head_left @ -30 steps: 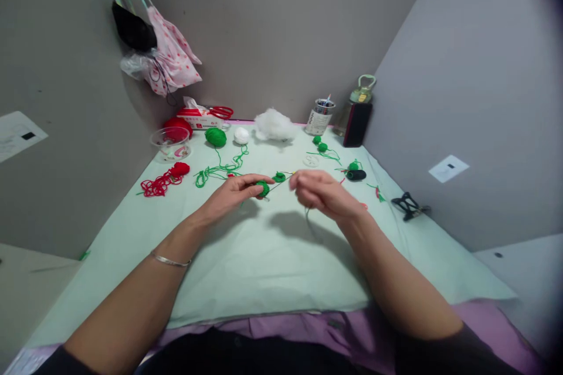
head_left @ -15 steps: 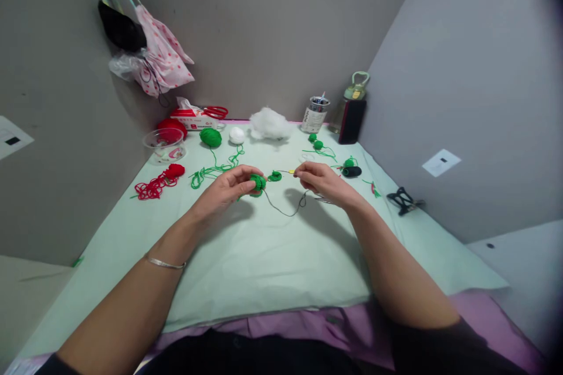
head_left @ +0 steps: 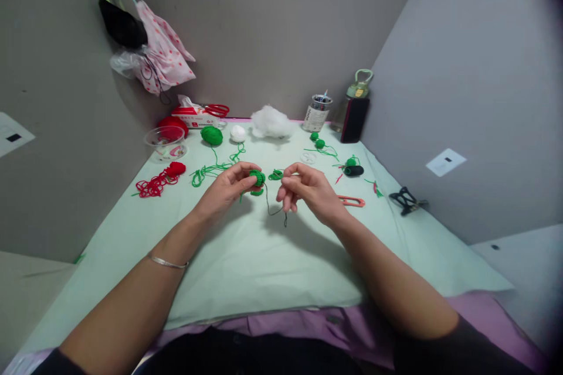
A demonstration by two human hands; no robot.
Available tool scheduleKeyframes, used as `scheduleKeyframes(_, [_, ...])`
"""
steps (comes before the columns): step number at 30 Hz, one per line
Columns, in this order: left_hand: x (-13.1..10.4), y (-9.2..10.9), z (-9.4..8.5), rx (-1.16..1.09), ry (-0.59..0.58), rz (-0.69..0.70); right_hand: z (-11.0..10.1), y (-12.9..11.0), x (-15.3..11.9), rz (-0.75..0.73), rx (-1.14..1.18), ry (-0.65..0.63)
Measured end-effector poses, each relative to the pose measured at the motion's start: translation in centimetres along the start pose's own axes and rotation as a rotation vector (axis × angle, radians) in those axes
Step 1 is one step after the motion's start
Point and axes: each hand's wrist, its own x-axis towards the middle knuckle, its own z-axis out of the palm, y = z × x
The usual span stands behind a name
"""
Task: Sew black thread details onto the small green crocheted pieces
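Note:
My left hand (head_left: 229, 187) pinches a small green crocheted piece (head_left: 257, 178) between thumb and fingers. A dark thread (head_left: 269, 205) runs from that piece to my right hand (head_left: 305, 187), and a loop of it hangs below the fingers. The right thumb and index finger are pressed together; anything as thin as a needle between them is too small to make out. Between the hands, a green yarn piece (head_left: 275, 174) lies on the cloth. An orange-handled tool (head_left: 352, 201) shows partly from behind the right hand.
Behind are a green yarn ball (head_left: 212, 136), white ball (head_left: 238, 133), stuffing (head_left: 271, 122), pen can (head_left: 317, 113) and phone (head_left: 355, 120). Red yarn (head_left: 152, 184) and a plastic tub (head_left: 166, 143) lie left. A black spool (head_left: 353, 170) and black stand (head_left: 407, 200) are right.
My right hand has moved left and nearer to the green piece, with its fingers curled lower. The thread between the hands is shorter, and the orange-handled tool has come into view.

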Motion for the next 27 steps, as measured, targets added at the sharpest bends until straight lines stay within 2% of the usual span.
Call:
scheduleKeyframes(3, [0.1,-0.6,0.3,0.031,0.046,0.022,1.0,1.0,0.3,0.08,0.084,-0.006])
scheduleKeyframes(6, [0.2,-1.3,0.3,0.073,0.076,0.049,1.8,2.0,0.4,0.169,0.064,-0.066])
scheduleKeyframes(10, [0.2,-1.5,0.1,0.135,0.088,0.075,1.8,2.1,0.2,0.164,0.014,-0.079])
scheduleKeyframes(13, [0.2,-1.0,0.3,0.177,0.077,0.075,0.8,1.2,0.1,0.115,0.008,-0.073])
scheduleKeyframes(17, [-0.1,-0.7,1.1,0.251,-0.013,0.097,-0.8,-0.2,0.1,0.086,-0.023,-0.089])
scheduleKeyframes(21, [-0.2,-1.2,1.4,0.285,-0.099,0.027,-2.4,-1.4,-0.3,0.101,-0.047,-0.193])
scheduleKeyframes(24, [0.0,-1.6,0.9,0.238,-0.15,-0.045,-3.7,-2.5,-0.8,0.116,-0.26,-0.26])
scheduleKeyframes(27, [0.1,-1.7,0.4,0.2,-0.116,-0.059,-4.6,-3.4,-1.2,0.073,-0.489,-0.154])
